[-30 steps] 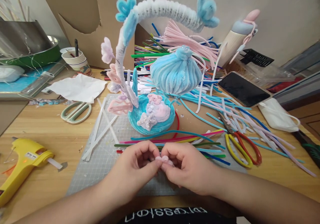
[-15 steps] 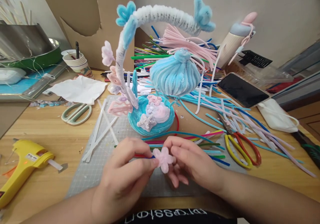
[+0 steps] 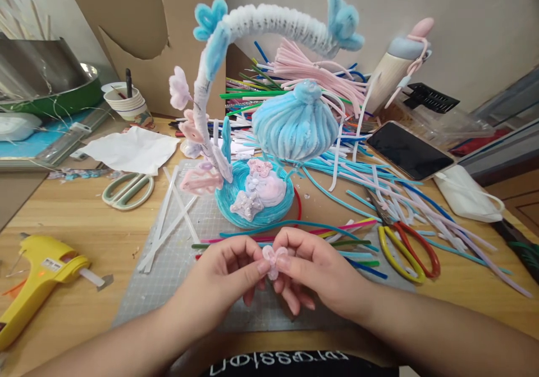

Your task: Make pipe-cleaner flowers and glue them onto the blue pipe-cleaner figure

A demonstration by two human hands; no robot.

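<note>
While reaching in from the near edge of the wooden table [image 3: 84, 217], has the grey cutting mat [image 3: 164, 293] below both wrists. Faces the white arched decoration [image 3: 278, 22] beyond the mat's middle, with its round blue base [image 3: 229, 211] and, below the arch, the blue shell [image 3: 297, 123]. Has heaped pipe cleaners [image 3: 315, 68] past the mat's far side and the yellow glue gun [image 3: 50, 262] left of it. Angles the forearms inward from opposite sides over the mat's near part. Curls the left hand [image 3: 229, 273], thumb forward, fingers narrowed to a pinch on the pink flower [image 3: 273, 258]. Bends the right hand [image 3: 315, 265] toward it, thumb and forefinger narrowed on the same flower, lower fingers loosely spread beneath. Has the phone [image 3: 410, 151] beyond the mat's far right, the red-and-yellow scissors [image 3: 382, 242] by its right edge, and the pale green scissors [image 3: 128, 188] left of it. Holds the small flower between both sets of fingertips, above the mat, on the near side of the base.
</note>
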